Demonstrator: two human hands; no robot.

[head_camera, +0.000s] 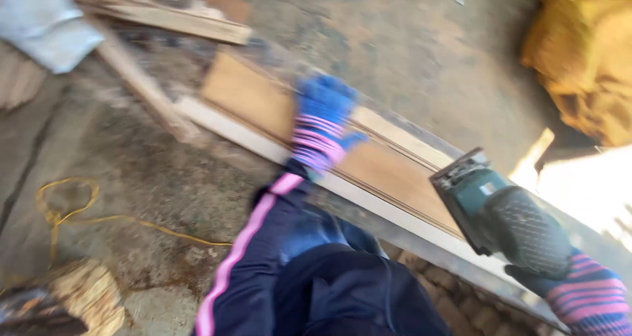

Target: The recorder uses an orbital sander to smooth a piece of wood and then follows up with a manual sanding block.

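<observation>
Head view: gloved left hand point(324, 112) flat on smooth wooden panel point(388, 171); right hand point(579, 290), at four o'clock, grips textured sander point(503, 214).

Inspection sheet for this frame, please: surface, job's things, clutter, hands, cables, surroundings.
Surface: rough concrete floor, dusty and stained.
Job's things: long wooden panel with pale edge strips, lying slanted; green electric sander resting on it.
Clutter: loose wooden battens; grey sheet; log end.
Hands: left hand in a blue glove, pressed on the panel; right hand, gloved, grips the sander.
Cables: yellow cord looped on the floor.
Surroundings: yellow sacking; view blurred.
</observation>
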